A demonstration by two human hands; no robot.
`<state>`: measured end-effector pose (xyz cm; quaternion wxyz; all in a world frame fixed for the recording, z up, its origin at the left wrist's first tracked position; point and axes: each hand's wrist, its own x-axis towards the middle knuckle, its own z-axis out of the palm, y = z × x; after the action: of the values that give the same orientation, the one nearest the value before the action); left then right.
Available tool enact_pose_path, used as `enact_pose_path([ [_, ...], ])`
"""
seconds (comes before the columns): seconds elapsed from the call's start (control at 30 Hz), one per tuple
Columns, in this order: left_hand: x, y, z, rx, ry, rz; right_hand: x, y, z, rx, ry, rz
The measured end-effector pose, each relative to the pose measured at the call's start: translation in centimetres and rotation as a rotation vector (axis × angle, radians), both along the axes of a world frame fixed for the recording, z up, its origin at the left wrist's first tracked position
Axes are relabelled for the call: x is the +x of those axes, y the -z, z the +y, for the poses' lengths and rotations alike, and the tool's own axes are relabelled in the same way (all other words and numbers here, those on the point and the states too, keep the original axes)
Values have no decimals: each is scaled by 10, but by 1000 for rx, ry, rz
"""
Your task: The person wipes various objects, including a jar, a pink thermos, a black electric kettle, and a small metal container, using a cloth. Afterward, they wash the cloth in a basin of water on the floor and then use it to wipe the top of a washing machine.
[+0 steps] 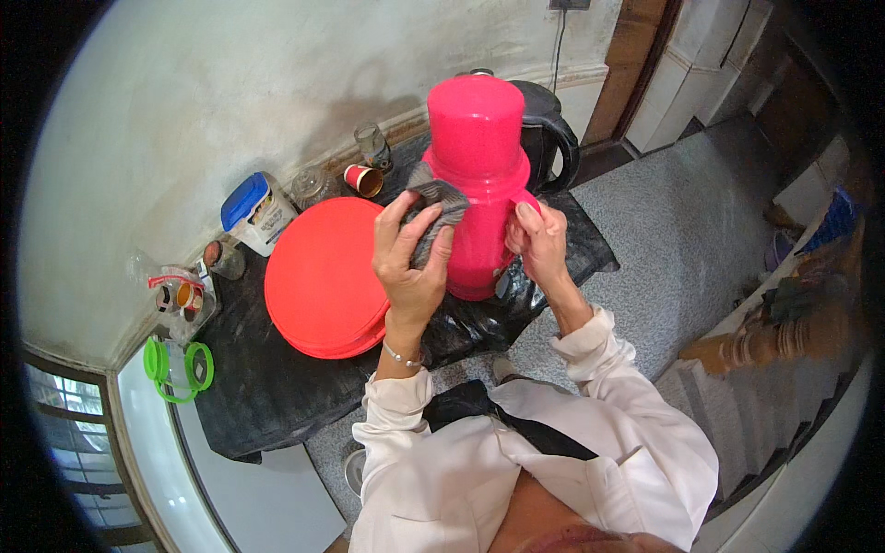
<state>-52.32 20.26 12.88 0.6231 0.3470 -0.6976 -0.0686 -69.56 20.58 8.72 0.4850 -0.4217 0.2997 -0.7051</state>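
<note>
A bright pink vacuum flask (477,173) with a cup-like lid stands roughly upright in front of me, over the table covered in black plastic sheeting (276,401). My right hand (538,238) is closed around the flask's side handle. In my left hand (413,259) is a grey striped cloth (437,200), pressed against the left side of the flask. Whether the flask's base rests on the table I cannot tell. A round red plastic lid or container (328,276) lies just left of my left hand.
Behind the flask stands a black jug-like vessel with a handle (567,152). Along the wall are a glass jar (373,145), a tipped paper cup (364,180), a blue-lidded tub (257,213) and a small jar (225,260). A green-rimmed clear container (181,368) sits far left. Stairs (733,422) lie right.
</note>
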Motion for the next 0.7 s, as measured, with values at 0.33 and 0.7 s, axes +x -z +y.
enact_pose_path([
  [0.33, 45, 15, -14, 223, 28, 395, 14, -13, -89, -63, 87, 39],
  [0.7, 73, 44, -20, 348, -98, 471, 38, 8, -196, -97, 137, 28],
])
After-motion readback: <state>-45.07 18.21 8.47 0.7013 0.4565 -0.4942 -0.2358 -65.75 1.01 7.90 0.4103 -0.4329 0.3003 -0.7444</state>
